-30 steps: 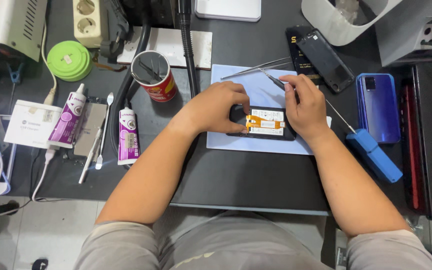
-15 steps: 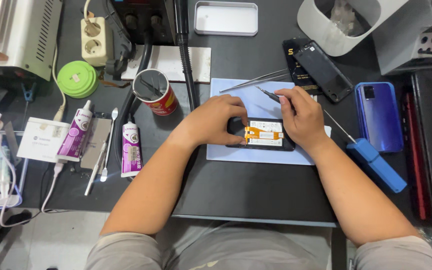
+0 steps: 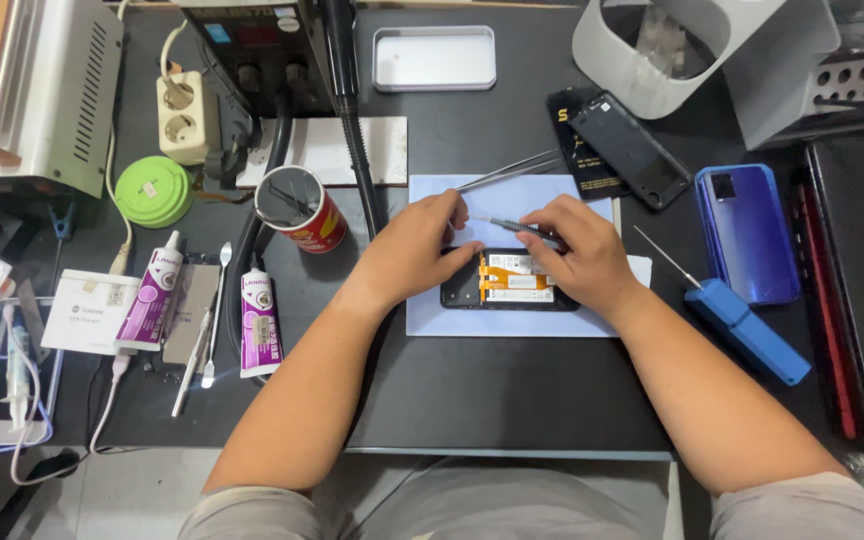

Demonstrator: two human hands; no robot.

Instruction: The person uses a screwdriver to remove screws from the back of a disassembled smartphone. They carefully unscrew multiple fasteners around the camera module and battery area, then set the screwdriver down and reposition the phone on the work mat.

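Both hands partly cover the opened phone (image 3: 510, 280) on the pale mat (image 3: 512, 325), mid-tabletop. Left hand (image 3: 422, 245), fingers curled, steadies its left end. Right hand (image 3: 580, 250) pinches a thin tool (image 3: 512, 224); tip indistinct.

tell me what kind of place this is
Most likely a phone repair bench. An opened phone with its orange flex cable exposed lies under both hands, glue tubes sit to the left, and a blue-handled screwdriver lies to the right.

Black bench (image 3: 512, 390): paper sheet (image 3: 512, 325), 2 tubes (image 3: 257, 322).
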